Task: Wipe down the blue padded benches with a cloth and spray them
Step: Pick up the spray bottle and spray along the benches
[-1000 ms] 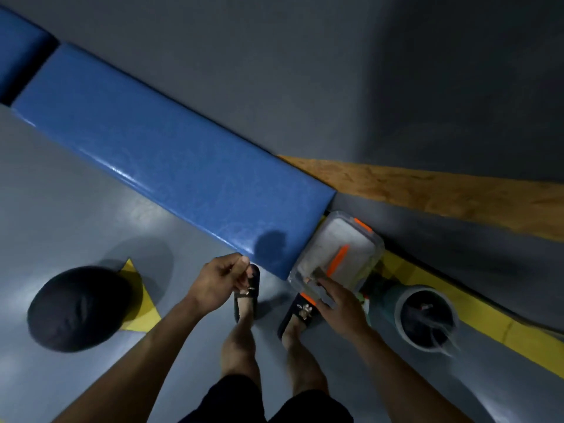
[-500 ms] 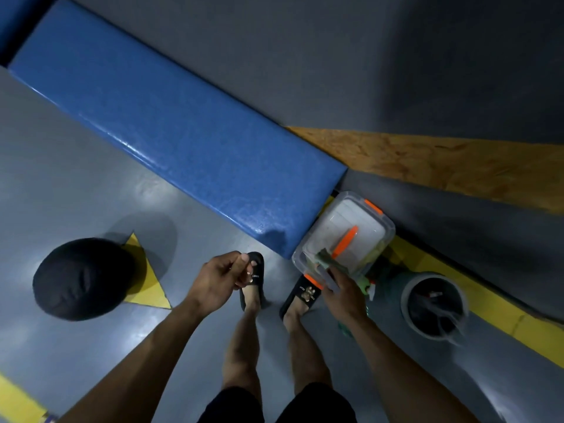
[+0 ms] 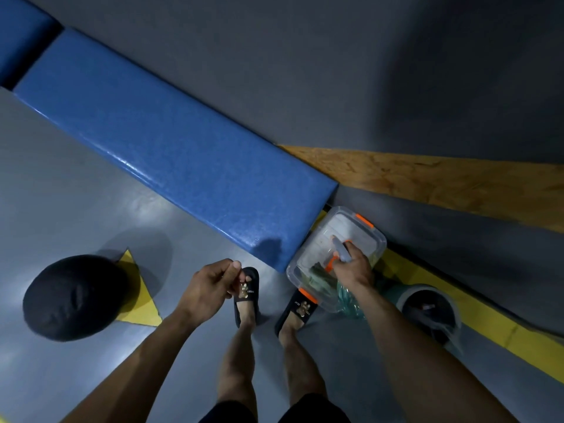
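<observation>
A long blue padded bench (image 3: pixel 171 154) runs diagonally from the upper left to the centre. A second blue pad (image 3: pixel 18 35) shows in the top left corner. On the floor at the bench's right end stands a clear plastic box (image 3: pixel 370 239) with orange latches. My right hand (image 3: pixel 352 268) is inside the box, closed around a grey and orange item that looks like a spray bottle head (image 3: pixel 339 248). A greenish cloth (image 3: pixel 320 277) lies in the box beside that hand. My left hand (image 3: pixel 210 285) hovers over my left foot, fingers pinched together with nothing visible in them.
A round grey bucket (image 3: pixel 430 312) stands right of the box, with a green plastic bag (image 3: pixel 351 305) between them. A black dome-shaped object (image 3: pixel 73 297) sits on a yellow floor triangle (image 3: pixel 140 303) at the left. A wooden board (image 3: pixel 442 181) and a yellow floor stripe (image 3: pixel 494 325) lie at the right.
My right hand has moved from the box's near edge into the box and closed on the grey and orange item. My left hand has stayed curled in place.
</observation>
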Action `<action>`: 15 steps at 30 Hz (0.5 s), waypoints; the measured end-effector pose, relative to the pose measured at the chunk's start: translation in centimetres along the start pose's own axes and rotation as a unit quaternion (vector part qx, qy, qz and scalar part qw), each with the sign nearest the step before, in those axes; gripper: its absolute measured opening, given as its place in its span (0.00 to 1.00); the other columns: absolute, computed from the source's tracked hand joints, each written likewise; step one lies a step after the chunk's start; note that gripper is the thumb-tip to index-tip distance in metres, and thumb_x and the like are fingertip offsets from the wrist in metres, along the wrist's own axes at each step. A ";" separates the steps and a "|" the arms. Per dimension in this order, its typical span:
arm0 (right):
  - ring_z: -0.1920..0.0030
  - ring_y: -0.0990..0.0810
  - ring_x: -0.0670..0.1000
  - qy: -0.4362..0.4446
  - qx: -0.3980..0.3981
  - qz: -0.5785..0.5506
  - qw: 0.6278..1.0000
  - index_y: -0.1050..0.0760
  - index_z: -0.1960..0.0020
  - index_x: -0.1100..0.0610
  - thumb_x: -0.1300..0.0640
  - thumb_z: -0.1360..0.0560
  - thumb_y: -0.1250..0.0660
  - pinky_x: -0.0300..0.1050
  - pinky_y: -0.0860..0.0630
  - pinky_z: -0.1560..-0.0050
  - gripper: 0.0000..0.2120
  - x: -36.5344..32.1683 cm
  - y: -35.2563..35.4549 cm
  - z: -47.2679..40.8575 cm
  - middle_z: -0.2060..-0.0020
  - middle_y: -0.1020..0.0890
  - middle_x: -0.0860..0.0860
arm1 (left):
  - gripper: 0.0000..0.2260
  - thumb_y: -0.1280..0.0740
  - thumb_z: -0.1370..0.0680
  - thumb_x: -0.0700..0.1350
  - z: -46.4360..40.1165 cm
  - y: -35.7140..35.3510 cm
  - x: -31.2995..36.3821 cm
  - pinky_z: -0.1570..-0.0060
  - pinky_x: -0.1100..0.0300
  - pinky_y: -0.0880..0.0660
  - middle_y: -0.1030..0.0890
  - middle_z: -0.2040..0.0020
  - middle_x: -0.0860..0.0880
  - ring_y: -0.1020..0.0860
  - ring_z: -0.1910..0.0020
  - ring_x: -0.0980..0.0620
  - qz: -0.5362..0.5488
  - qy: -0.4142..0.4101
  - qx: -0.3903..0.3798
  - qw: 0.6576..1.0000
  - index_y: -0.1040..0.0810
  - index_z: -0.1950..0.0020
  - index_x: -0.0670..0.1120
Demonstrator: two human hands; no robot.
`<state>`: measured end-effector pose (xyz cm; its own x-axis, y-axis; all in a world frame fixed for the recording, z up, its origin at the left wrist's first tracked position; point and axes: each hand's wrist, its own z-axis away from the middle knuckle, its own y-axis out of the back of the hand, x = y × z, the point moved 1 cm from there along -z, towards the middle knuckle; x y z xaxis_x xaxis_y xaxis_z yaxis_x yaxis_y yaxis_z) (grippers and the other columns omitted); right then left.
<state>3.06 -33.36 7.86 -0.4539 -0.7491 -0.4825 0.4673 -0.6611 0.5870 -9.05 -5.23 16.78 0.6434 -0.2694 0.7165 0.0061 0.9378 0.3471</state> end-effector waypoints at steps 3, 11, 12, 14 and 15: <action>0.58 0.22 0.53 -0.006 0.029 -0.044 0.999 0.23 0.44 0.51 0.58 0.25 0.33 0.45 0.25 0.57 0.09 -1.0 1.4 -1.1 0.54 0.20 0.50 | 0.19 0.41 0.19 0.57 0.3 0.5 0.2 0.59 0.52 0.21 0.17 0.65 0.46 0.19 0.64 0.47 0.001 -0.002 0.005 1.000 0.20 0.59 0.46; 0.50 0.20 0.56 -0.011 0.040 -0.059 0.997 0.23 0.42 0.53 0.60 0.26 0.34 0.42 0.26 0.51 0.13 -4.8 3.2 -2.9 0.50 0.18 0.51 | 0.19 0.41 0.20 0.56 0.8 2.9 0.1 0.62 0.61 0.21 0.17 0.65 0.45 0.19 0.64 0.49 0.025 0.001 0.010 1.000 0.20 0.58 0.44; 0.51 0.20 0.56 -0.010 0.037 -0.046 0.998 0.23 0.43 0.53 0.60 0.26 0.34 0.42 0.27 0.53 0.13 -5.3 3.0 -3.0 0.52 0.19 0.51 | 0.19 0.41 0.21 0.56 0.7 3.2 0.1 0.63 0.63 0.22 0.18 0.65 0.45 0.19 0.65 0.50 0.036 0.005 0.009 0.999 0.20 0.59 0.43; 0.53 0.22 0.55 0.005 0.035 -0.042 0.999 0.23 0.43 0.52 0.60 0.26 0.34 0.41 0.31 0.55 0.12 -6.4 2.5 -2.7 0.53 0.20 0.51 | 0.19 0.41 0.22 0.57 0.3 4.0 -0.1 0.63 0.62 0.23 0.18 0.66 0.44 0.20 0.66 0.50 0.050 0.010 0.006 0.999 0.20 0.59 0.43; 0.53 0.22 0.54 0.017 0.036 -0.049 0.998 0.23 0.43 0.51 0.60 0.25 0.34 0.41 0.31 0.55 0.12 -7.0 2.1 -2.6 0.54 0.20 0.50 | 0.19 0.40 0.22 0.57 0.0 4.5 -0.3 0.63 0.60 0.23 0.18 0.66 0.44 0.20 0.66 0.50 0.054 0.011 0.003 0.998 0.20 0.59 0.44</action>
<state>9.13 -29.59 10.77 -0.4680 -0.6828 -0.5611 0.3653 -0.7276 0.5807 -9.24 -0.97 18.15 0.6566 -0.1622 0.7366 -0.0685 0.9597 0.2724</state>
